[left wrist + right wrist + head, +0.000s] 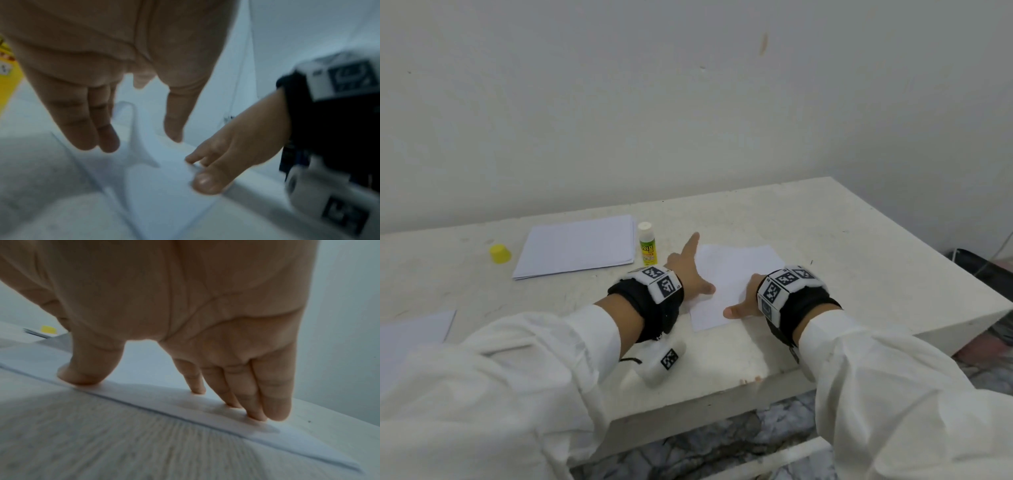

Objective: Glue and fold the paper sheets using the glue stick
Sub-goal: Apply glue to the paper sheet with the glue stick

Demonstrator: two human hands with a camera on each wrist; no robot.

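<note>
A white paper sheet (736, 267) lies on the table in front of me, with both hands on it. My left hand (690, 270) rests at its left edge, fingers straight, forefinger stretched toward the glue stick and thumb on the paper. In the left wrist view the sheet (164, 186) shows a raised curl under the left hand (139, 138). My right hand (744, 299) presses the sheet's near right part. In the right wrist view the right hand (164, 386) has straight fingers and thumb flat along the sheet's edge (185, 404). The uncapped glue stick (646, 248) stands upright just left of the sheet.
A stack of white paper (575, 246) lies left of the glue stick, and the yellow cap (500, 253) sits further left. Another sheet (414, 329) lies at the near left. The table's front edge (722, 387) is close under my wrists; a wall stands behind.
</note>
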